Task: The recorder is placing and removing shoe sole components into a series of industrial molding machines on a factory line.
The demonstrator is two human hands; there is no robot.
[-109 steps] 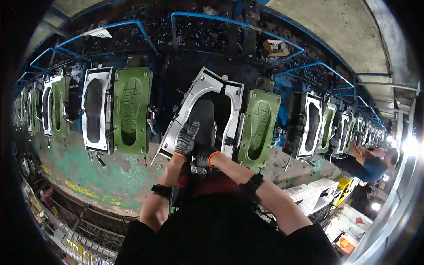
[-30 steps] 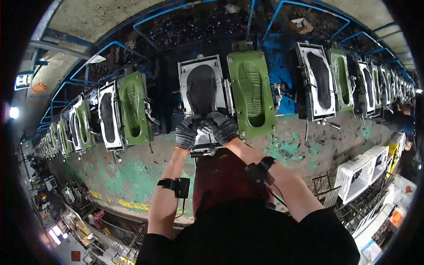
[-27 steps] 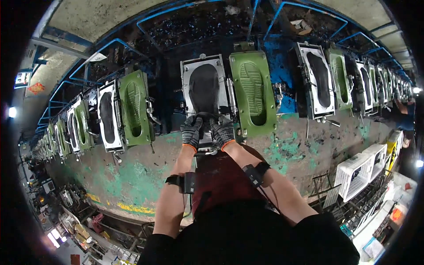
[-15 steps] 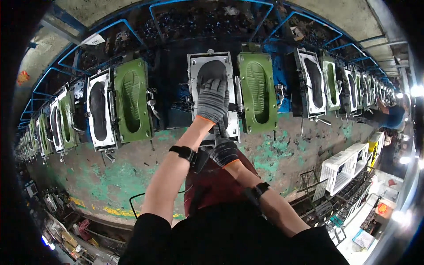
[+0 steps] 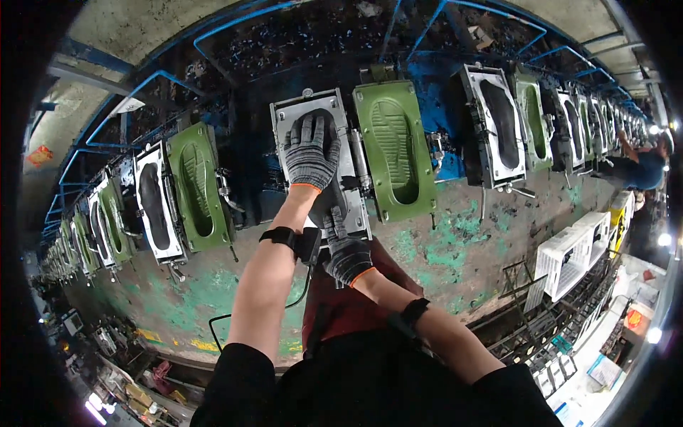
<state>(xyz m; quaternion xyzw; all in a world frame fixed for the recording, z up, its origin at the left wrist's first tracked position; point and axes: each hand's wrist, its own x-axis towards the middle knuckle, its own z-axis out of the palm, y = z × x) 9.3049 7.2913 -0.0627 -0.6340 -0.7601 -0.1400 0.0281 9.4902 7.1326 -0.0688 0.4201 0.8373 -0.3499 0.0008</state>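
Note:
In front of me lies a silver metal mould half (image 5: 350, 146), tilted slightly, with a black shoe sole (image 5: 333, 186) in its sole-shaped hollow. My left hand (image 5: 311, 158), in a grey-black striped knit glove with an orange cuff, rests flat on the sole's far part, fingers stretched out and a little apart. My right hand (image 5: 348, 255), gloved alike, is at the mould's near end with its fingers extended onto the heel part. Hinged to the right side is a green mould half (image 5: 415, 153) with a ribbed, sole-shaped hollow.
More silver and green moulds (image 5: 192, 186) line both sides on a rack with blue rails (image 5: 242, 28). White crates (image 5: 562, 267) stand on a dark metal frame at right. Farther right, a person in a blue top (image 5: 646, 169) is by the row. The floor (image 5: 263, 317) has worn green paint.
The view has shifted, so the mould sits farther left and turned slightly. My left hand's fingers are more spread on the sole; my right hand remains at the near end.

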